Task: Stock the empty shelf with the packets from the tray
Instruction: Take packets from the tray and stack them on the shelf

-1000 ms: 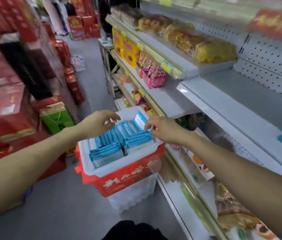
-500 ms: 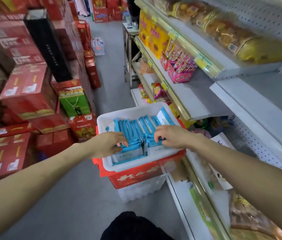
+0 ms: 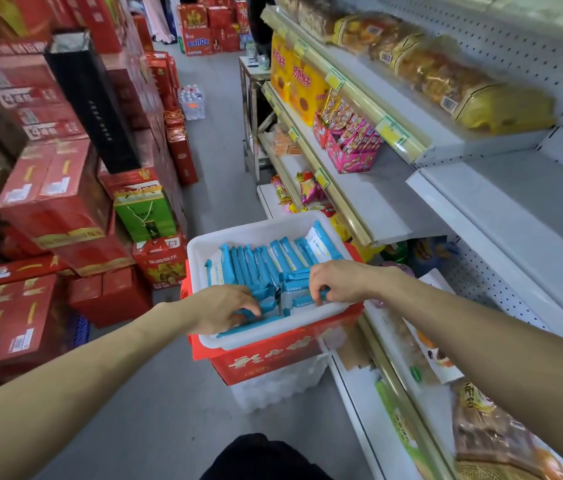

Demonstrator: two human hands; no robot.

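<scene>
A white shelving unit fills the right side of the aisle. Opposite it, on the left, red cartons are piled high on the grey floor. In the unit, the empty shelf is the wide pale board at the right, with no goods on the part that is seen. It lies one level under the row of yellow bread bags and just to the right of a pink display box. A green box stands among the red cartons.

In the middle of the aisle, close against the lower shelves, there is a red crate, and the white tray sits on top of it. The blue and white packets are all in this tray. Most stand on edge in a row across the far part, and some lie flatter at the near side.

Both arms reach into the tray. The left hand is at the near left corner, and its grip is closed: the fingers curl down and pinch the packets lying there. The right hand is at the near right side. Its grip is also closed, with bent fingertips holding the top edges of the packets under it.
</scene>
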